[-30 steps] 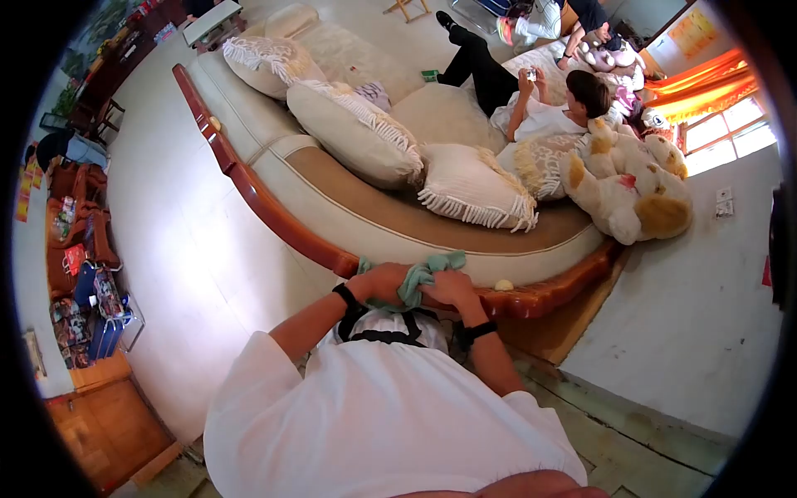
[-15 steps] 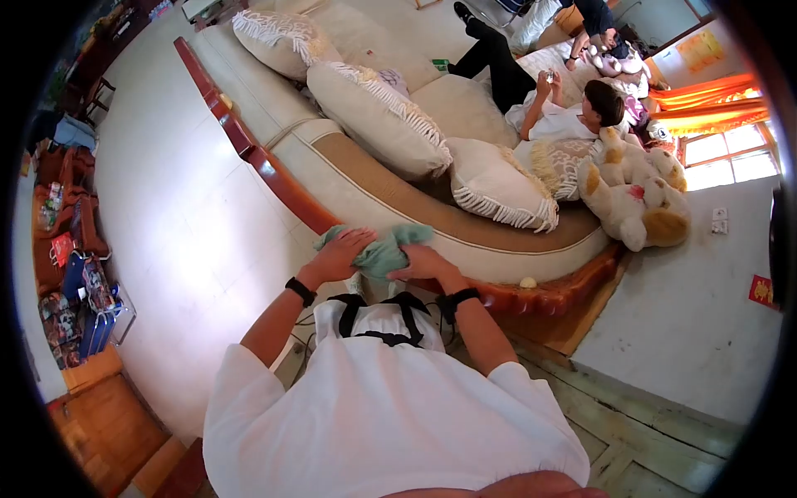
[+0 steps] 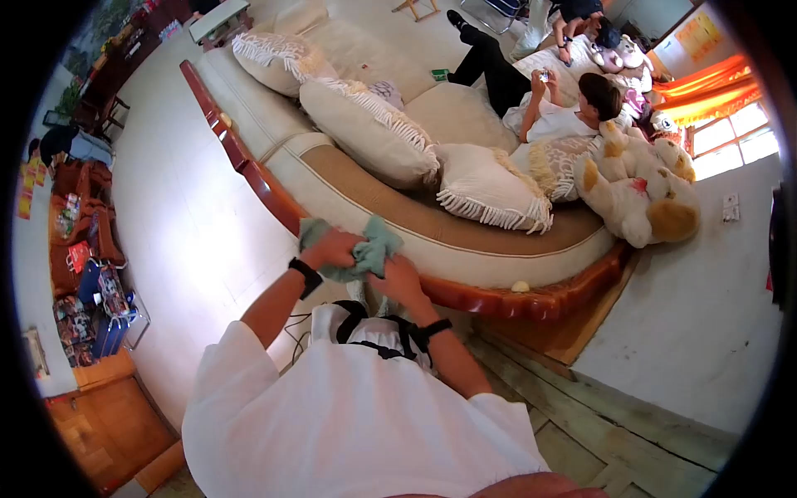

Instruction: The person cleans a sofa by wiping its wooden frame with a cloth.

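A crumpled green cloth [image 3: 378, 242] is bunched between my two hands at the outer edge of a sofa. My left hand [image 3: 334, 249] grips its left part, fingers curled over the fabric. From the right, my right hand [image 3: 400, 280] holds the cloth's lower right side, with its fingertips partly hidden in the folds. Beneath and beside them runs the sofa's glossy reddish wooden trim [image 3: 278, 203]. Whether the cloth presses on the trim is hard to tell.
Fringed cushions [image 3: 365, 133] line the sofa back [image 3: 398, 220], and a plush toy [image 3: 635, 195] sits at its right end. One person [image 3: 552, 112] reclines there holding a small object; another person [image 3: 581, 21] bends over farther back. A grey wall [image 3: 689, 307] stands at right.
Both hands have shifted left along the sofa edge with the cloth, which looks more bunched up. The view has also shifted slightly.
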Tool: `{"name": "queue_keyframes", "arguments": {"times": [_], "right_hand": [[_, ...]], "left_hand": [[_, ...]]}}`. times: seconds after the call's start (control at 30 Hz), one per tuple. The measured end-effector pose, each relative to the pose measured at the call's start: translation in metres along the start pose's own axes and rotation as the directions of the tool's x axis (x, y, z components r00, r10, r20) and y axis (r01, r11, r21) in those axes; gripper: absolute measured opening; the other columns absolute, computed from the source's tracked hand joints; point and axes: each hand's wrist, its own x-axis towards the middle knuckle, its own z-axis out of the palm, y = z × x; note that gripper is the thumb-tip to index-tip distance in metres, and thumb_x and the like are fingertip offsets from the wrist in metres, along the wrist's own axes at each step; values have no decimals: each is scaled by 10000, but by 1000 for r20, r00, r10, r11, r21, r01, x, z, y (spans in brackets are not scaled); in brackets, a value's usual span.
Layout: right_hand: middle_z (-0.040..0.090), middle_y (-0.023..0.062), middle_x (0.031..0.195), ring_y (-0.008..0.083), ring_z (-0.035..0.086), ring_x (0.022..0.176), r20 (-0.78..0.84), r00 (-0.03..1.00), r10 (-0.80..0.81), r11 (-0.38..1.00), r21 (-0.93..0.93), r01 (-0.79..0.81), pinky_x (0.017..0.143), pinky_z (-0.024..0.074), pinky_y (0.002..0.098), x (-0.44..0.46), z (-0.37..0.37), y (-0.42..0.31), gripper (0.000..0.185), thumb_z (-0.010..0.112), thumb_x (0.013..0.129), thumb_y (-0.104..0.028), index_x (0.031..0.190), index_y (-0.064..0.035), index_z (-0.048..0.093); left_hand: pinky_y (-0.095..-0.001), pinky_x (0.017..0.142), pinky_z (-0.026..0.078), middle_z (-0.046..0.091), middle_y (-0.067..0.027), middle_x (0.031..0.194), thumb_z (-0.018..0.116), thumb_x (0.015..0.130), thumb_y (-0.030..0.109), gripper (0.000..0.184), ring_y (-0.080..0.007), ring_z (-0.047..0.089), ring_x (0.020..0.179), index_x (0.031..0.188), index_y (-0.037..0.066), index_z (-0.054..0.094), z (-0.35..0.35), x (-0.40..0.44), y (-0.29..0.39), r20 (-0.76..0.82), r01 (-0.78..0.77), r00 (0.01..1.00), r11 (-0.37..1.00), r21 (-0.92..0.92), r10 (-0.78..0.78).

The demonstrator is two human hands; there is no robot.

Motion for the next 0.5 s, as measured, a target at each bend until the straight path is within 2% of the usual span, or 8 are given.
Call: {"name": "queue_keyframes", "arguments": {"times": [0.03, 0.07, 0.13, 0.2, 0.3, 0.37, 0.43, 0.5], "right_hand": [[625, 217, 988, 380, 600, 959, 44, 998, 52, 997, -63, -50, 855, 451, 492, -13, -10, 9, 539, 731, 743, -465, 1038, -21, 652], [625, 217, 988, 380, 600, 959, 35, 998, 59, 997, -54, -57, 855, 451, 492, -25, -20, 16, 539, 731, 743, -465, 1038, -21, 652], [628, 204, 960, 364, 597, 967, -110, 992, 57, 995, -69, -65, 904, 439, 468, -48, -38, 31, 511, 757, 720, -418, 1055, -44, 663], [630, 198, 957, 361, 597, 967, -152, 987, 44, 992, -110, -61, 906, 433, 463, -59, -46, 41, 504, 756, 722, -417, 1059, -53, 665], [638, 189, 964, 356, 599, 964, -138, 986, 90, 979, -167, -113, 894, 429, 462, -62, -53, 47, 526, 736, 730, -475, 1057, -68, 671], [644, 186, 974, 354, 602, 960, -89, 984, 152, 969, -183, -166, 881, 431, 465, -57, -58, 41, 558, 718, 737, -534, 1051, -75, 674], [650, 193, 975, 352, 604, 967, 37, 976, 214, 953, -228, -200, 856, 438, 471, -48, -66, 29, 650, 677, 737, -641, 1037, -65, 676], [651, 204, 1007, 363, 602, 994, 85, 978, 190, 970, -172, -174, 863, 444, 477, -36, -64, 22, 702, 649, 738, -687, 1070, -69, 668]], "left_hand": [[-445, 987, 440, 625, -188, 1222, 659, 609, 112, 743, -338, 606, 1106, 1344, 98, 547, 6, 8, -4, 8, 0, 1000, 1000, 12, 0], [-424, 919, 475, 635, -185, 1203, 641, 616, 93, 734, -327, 629, 1040, 1343, 95, 549, 12, 16, -10, -45, -163, 986, 981, -101, 159], [-403, 851, 510, 646, -181, 1185, 622, 622, 74, 725, -316, 652, 974, 1343, 91, 552, 12, 19, -4, -110, -330, 943, 922, -203, 313], [-419, 841, 510, 661, -182, 1171, 593, 654, 59, 650, -294, 664, 900, 1304, 73, 584, 0, 17, 11, 141, 94, 989, 931, -352, -47], [-424, 854, 504, 680, -180, 1120, 596, 683, 60, 587, -290, 653, 928, 1269, 48, 601, -14, 15, 65, 196, 60, 980, 900, -431, 29], [-446, 847, 505, 679, -200, 1107, 617, 757, 169, 491, -337, 655, 960, 1232, 45, 608, 15, 34, 49, 91, -40, 993, 956, -292, 69], [-460, 855, 495, 686, -212, 1047, 576, 796, 346, 422, -389, 647, 975, 1111, 76, 652, 24, 46, 61, 18, 46, 999, 997, -63, -45], [-480, 845, 495, 681, -223, 1035, 550, 818, 398, 430, -411, 640, 963, 1086, 78, 654, 25, 47, 61, 11, 45, 999, 999, -31, -44]]}}
